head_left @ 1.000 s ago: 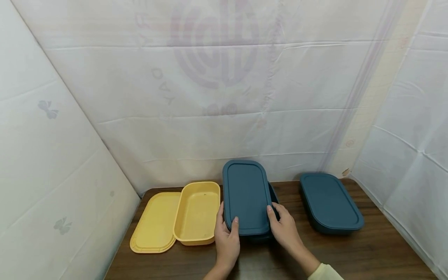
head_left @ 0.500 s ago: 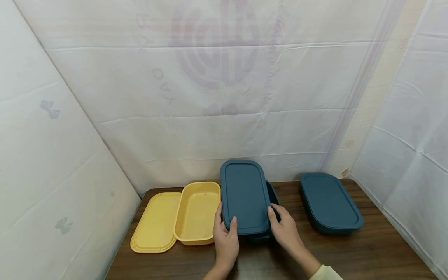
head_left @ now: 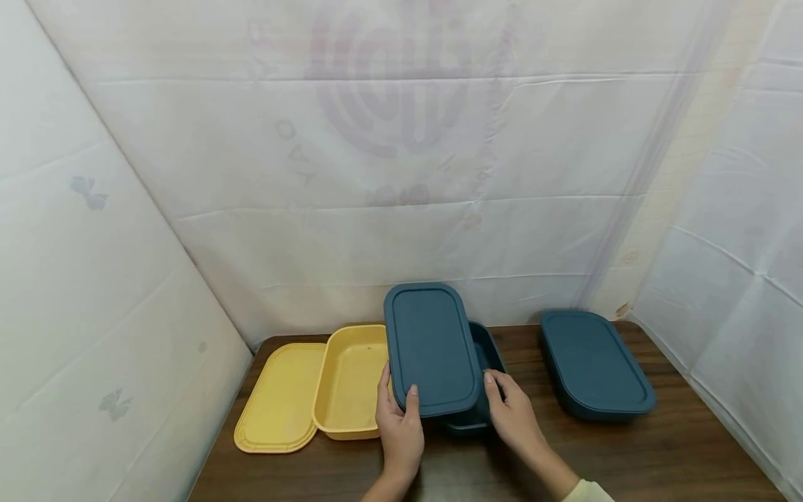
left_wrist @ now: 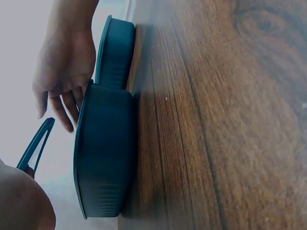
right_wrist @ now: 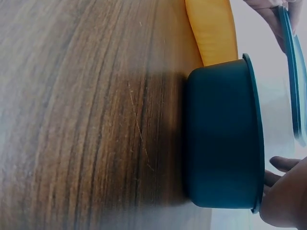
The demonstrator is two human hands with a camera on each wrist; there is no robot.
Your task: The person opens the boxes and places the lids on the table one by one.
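My left hand [head_left: 399,432] grips a dark blue lid [head_left: 433,348] by its lower left corner, thumb on top. The lid is tilted and raised above a matching rectangular food container [right_wrist: 223,139], which stands on the table with its right part uncovered in the head view. My right hand [head_left: 514,415] is at the container's right side, its fingers relaxed near the rim. A gap shows between this hand and the lid in the left wrist view.
Left of the blue container stands a yellow container [head_left: 351,383] without its lid. A yellow lid [head_left: 279,401] lies flat beside it. To the right is a second blue container [head_left: 596,362] with its lid on. White cloth [head_left: 401,244] hangs behind the wooden table [head_left: 677,446].
The blue lid has moved left with my left hand, uncovering more of the container. My right hand has come off the lid's right edge and stays near the same place.
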